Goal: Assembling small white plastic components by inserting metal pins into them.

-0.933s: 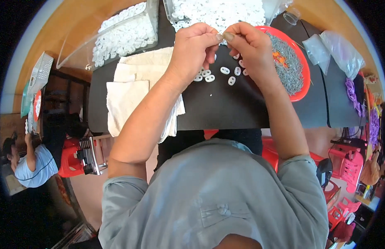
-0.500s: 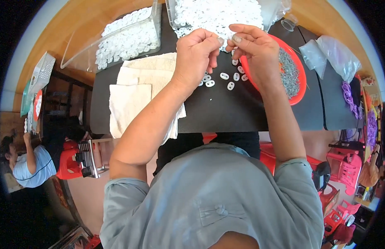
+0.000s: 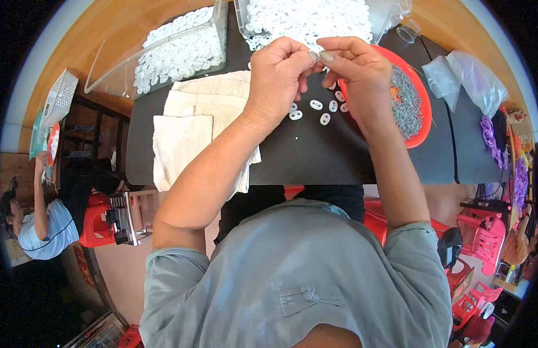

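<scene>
Over the far half of the dark table my left hand (image 3: 277, 72) is closed, its thumb and forefinger pinching a small white piece (image 3: 319, 50). My right hand (image 3: 359, 72) meets it there, thumb and fingers pinched at the same spot; whatever it grips is hidden. Below and between the hands lie several white oval pieces with two holes each (image 3: 316, 105). Beside and partly under my right hand stands a red bowl (image 3: 422, 130) of small grey screws (image 3: 407, 107).
Clear bins of white pieces stand far left (image 3: 179, 61) and far centre (image 3: 306, 20). Folded cream towels (image 3: 185, 136) lie left. Plastic bags (image 3: 475, 78) and a clear cup (image 3: 407, 33) sit far right. Another person (image 3: 45, 229) works at far left.
My hands have come together, so the fingertips now nearly touch; a gap showed between them before. The other person's arm at far left has moved up toward the red dish.
</scene>
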Action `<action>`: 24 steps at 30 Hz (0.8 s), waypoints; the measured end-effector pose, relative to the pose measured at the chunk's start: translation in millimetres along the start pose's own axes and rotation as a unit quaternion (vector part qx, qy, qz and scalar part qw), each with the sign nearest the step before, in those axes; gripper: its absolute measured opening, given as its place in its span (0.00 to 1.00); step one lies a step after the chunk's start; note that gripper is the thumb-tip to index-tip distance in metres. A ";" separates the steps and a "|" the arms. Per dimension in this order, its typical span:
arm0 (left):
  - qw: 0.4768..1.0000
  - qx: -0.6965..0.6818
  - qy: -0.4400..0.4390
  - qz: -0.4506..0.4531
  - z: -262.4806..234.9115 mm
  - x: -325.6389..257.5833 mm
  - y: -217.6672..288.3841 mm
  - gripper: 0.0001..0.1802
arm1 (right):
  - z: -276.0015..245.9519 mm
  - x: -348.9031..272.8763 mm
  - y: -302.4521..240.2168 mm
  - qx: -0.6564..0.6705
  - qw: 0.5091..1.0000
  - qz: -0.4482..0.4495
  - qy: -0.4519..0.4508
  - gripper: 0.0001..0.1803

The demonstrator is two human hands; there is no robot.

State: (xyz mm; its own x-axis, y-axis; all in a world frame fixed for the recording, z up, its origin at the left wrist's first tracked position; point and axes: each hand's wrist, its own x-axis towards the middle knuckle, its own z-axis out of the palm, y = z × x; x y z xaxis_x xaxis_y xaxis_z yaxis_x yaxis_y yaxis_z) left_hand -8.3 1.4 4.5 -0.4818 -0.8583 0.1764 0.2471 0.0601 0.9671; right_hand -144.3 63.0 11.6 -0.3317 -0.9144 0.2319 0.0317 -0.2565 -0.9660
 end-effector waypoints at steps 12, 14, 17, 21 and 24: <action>1.000 -0.006 -0.013 0.010 -3.1 2.7 -3.9 0.08 | -10.7 5.2 -0.4 0.071 0.994 0.069 -0.055 0.12; 1.000 -0.011 -0.013 0.010 -1.8 2.0 -3.3 0.08 | -10.8 4.2 -1.9 0.069 0.994 0.071 -0.053 0.12; 1.000 -0.022 -0.016 0.006 -0.7 1.4 -3.6 0.08 | -9.7 4.6 -1.9 0.064 0.994 0.075 -0.049 0.12; 1.000 -0.022 -0.020 0.009 -0.2 -0.4 -1.0 0.07 | -7.2 2.7 -5.2 0.049 0.996 0.060 -0.050 0.11; 0.998 -0.041 -0.040 0.015 3.1 -1.0 2.6 0.09 | -12.2 4.5 -5.2 0.043 0.996 0.073 -0.035 0.11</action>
State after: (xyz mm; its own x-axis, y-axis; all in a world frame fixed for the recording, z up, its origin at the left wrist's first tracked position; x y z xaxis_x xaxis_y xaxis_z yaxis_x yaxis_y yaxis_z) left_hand -9.8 4.0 7.4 -0.5382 -0.8130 0.2224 0.3283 0.0409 0.9437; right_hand -157.4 64.1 16.2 -0.2511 -0.9628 0.1000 0.1567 -0.1424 -0.9773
